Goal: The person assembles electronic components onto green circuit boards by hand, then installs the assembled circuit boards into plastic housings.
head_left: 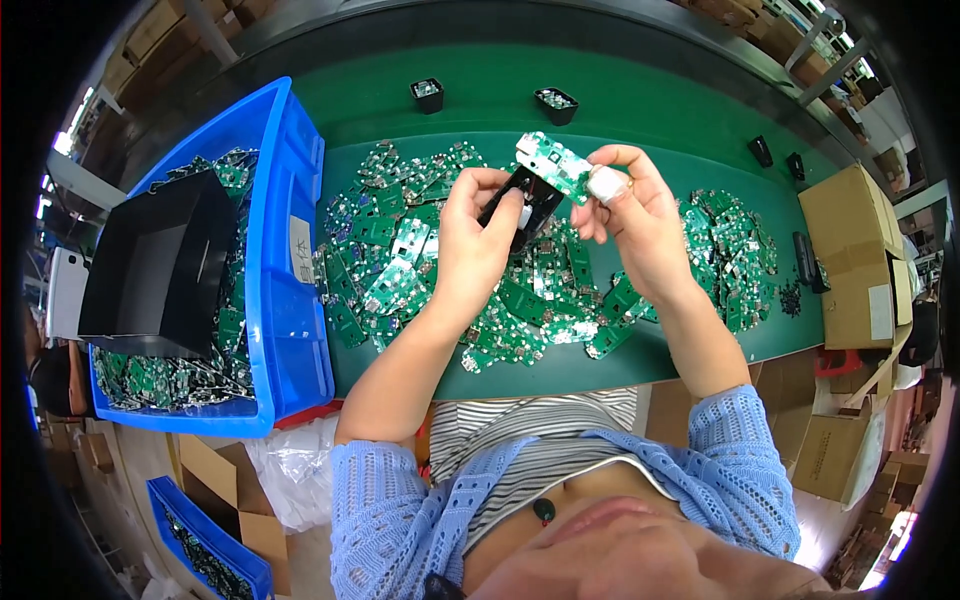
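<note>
My left hand is closed around a small black plastic housing, its open top tilted up and its inside partly hidden by my thumb. A green circuit board with white and metal parts is pinched in my right hand, just above the housing. Something white covers the area at my right thumb tip; whether it is a finger wrap or a part, I cannot tell. Below my hands, loose green circuit boards lie heaped on the green table.
At left a large blue bin holds more boards and a black tray. Two small black housings with parts inside stand at the back. Another board pile and a cardboard box are at right.
</note>
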The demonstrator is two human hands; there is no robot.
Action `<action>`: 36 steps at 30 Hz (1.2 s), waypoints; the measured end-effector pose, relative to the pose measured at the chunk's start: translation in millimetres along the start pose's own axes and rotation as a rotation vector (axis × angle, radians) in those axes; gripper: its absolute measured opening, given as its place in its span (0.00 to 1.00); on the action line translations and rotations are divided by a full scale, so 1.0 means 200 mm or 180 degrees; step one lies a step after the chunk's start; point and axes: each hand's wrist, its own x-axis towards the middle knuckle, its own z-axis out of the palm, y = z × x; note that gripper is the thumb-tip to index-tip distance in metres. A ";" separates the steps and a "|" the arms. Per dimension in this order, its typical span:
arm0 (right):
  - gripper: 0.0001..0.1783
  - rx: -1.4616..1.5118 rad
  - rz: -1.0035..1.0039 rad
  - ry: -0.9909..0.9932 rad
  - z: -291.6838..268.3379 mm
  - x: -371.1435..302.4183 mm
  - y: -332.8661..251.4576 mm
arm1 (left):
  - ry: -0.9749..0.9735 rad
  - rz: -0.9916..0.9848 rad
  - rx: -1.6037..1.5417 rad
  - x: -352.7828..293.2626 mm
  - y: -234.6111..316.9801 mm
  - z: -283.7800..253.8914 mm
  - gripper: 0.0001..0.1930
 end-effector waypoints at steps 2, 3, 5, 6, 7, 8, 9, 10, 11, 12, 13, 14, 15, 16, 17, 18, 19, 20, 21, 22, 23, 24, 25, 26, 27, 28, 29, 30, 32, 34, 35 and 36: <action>0.12 0.0004 0.0033 -0.0043 0.00 0.00 0.01 | 0.0001 0.0056 -0.0032 0.01 -0.01 0.00 0.07; 0.12 -0.0114 0.0045 -0.0078 0.00 -0.01 0.02 | 0.0006 0.0103 -0.0062 0.01 -0.02 0.01 0.07; 0.11 -0.0235 0.0066 -0.0109 0.01 -0.02 0.03 | -0.0012 0.0079 -0.0084 0.00 0.00 0.01 0.07; 0.11 -0.0332 0.0069 -0.0037 0.01 -0.03 0.04 | -0.0018 0.0064 -0.0099 -0.01 0.01 0.01 0.08; 0.11 -0.0430 0.0071 0.0034 0.02 -0.03 0.04 | -0.0009 0.0058 -0.0101 -0.01 0.02 0.01 0.08; 0.11 -0.0436 0.0074 0.0060 0.02 -0.04 0.06 | -0.0075 -0.0026 -0.0266 -0.02 0.02 0.02 0.09; 0.11 -0.0441 0.0079 0.0060 0.02 -0.04 0.07 | -0.0148 -0.0110 -0.0435 -0.02 0.03 0.02 0.10; 0.11 -0.0412 0.0079 0.0099 0.02 -0.03 0.08 | -0.0147 -0.0114 -0.0441 -0.02 0.04 0.02 0.10; 0.11 -0.0384 0.0078 0.0138 0.02 -0.03 0.08 | -0.0235 -0.0274 -0.0682 -0.03 0.05 0.02 0.12; 0.11 -0.0388 0.0082 0.0137 0.02 -0.03 0.08 | -0.0322 -0.0431 -0.0921 -0.03 0.06 0.02 0.14; 0.11 -0.0422 0.0085 0.0171 0.02 -0.03 0.09 | -0.0320 -0.0433 -0.0925 -0.03 0.06 0.02 0.14; 0.10 -0.0455 0.0087 0.0206 0.01 -0.03 0.09 | -0.0335 -0.0379 -0.0930 -0.03 0.06 0.03 0.14; 0.10 -0.0459 0.0093 0.0205 0.01 -0.03 0.09 | -0.0346 -0.0326 -0.0935 -0.03 0.06 0.03 0.15; 0.12 -0.0513 0.0213 0.0113 0.00 -0.04 0.08 | -0.0343 -0.0329 -0.0940 -0.03 0.05 0.03 0.15; 0.13 -0.0567 0.0333 0.0021 0.00 -0.05 0.08 | -0.0269 -0.0252 -0.0747 -0.03 0.03 0.03 0.15; 0.13 -0.0570 0.0337 0.0020 0.00 -0.06 0.09 | -0.0194 -0.0175 -0.0551 -0.03 0.02 0.03 0.15; 0.14 -0.0739 0.0121 0.0122 -0.01 -0.07 0.10 | -0.0192 -0.0177 -0.0554 -0.02 0.02 0.03 0.15; 0.15 -0.0908 -0.0096 0.0223 -0.01 -0.07 0.11 | -0.0178 -0.0192 -0.0452 -0.02 0.01 0.02 0.16; 0.15 -0.0907 -0.0088 0.0225 -0.01 -0.07 0.10 | -0.0164 -0.0211 -0.0349 -0.02 0.01 0.02 0.16; 0.15 -0.1440 -0.0509 0.0306 -0.01 -0.05 0.08 | -0.0162 -0.0219 -0.0347 -0.03 0.02 0.02 0.16; 0.14 -0.1970 -0.0932 0.0386 -0.01 -0.03 0.06 | -0.0269 -0.0359 -0.0305 -0.03 0.03 0.02 0.16; 0.10 -0.2028 -0.0984 0.0342 0.00 -0.02 0.04 | -0.0393 -0.0498 -0.0264 -0.04 0.04 0.03 0.15; 0.10 -0.2029 -0.0983 0.0357 0.00 -0.01 0.05 | -0.0407 -0.0503 -0.0262 -0.04 0.03 0.03 0.15; 0.09 -0.2203 -0.1188 0.0261 0.00 0.00 0.06 | -0.0406 -0.0430 -0.0095 -0.05 0.03 0.03 0.14; 0.08 -0.2383 -0.1392 0.0164 0.00 0.01 0.06 | -0.0408 -0.0356 0.0066 -0.05 0.03 0.03 0.13; 0.05 -0.2256 -0.1296 0.0222 0.01 0.01 0.05 | -0.0206 0.0007 -0.0040 -0.05 0.03 0.06 0.12; 0.05 -0.2264 -0.1290 0.0234 0.00 0.02 0.06 | -0.0218 0.0000 -0.0045 -0.05 0.04 0.07 0.12; 0.05 -0.2587 -0.1532 0.0208 -0.01 0.03 0.07 | -0.0159 0.0433 0.0061 -0.04 0.04 0.06 0.11; 0.04 -0.2912 -0.1767 0.0179 -0.02 0.05 0.06 | -0.0184 0.1065 0.0591 -0.02 0.03 0.03 0.08; 0.05 -0.3880 -0.2411 -0.0046 0.00 0.06 0.03 | -0.0076 0.1295 0.0837 -0.03 0.04 0.02 0.08; 0.05 -0.3871 -0.2406 -0.0055 0.01 0.06 0.01 | 0.0019 0.1533 0.1077 -0.04 0.04 0.03 0.07; 0.06 -0.4107 -0.2483 -0.0167 0.01 0.07 -0.02 | 0.0098 0.1415 0.0905 -0.04 0.04 0.04 0.06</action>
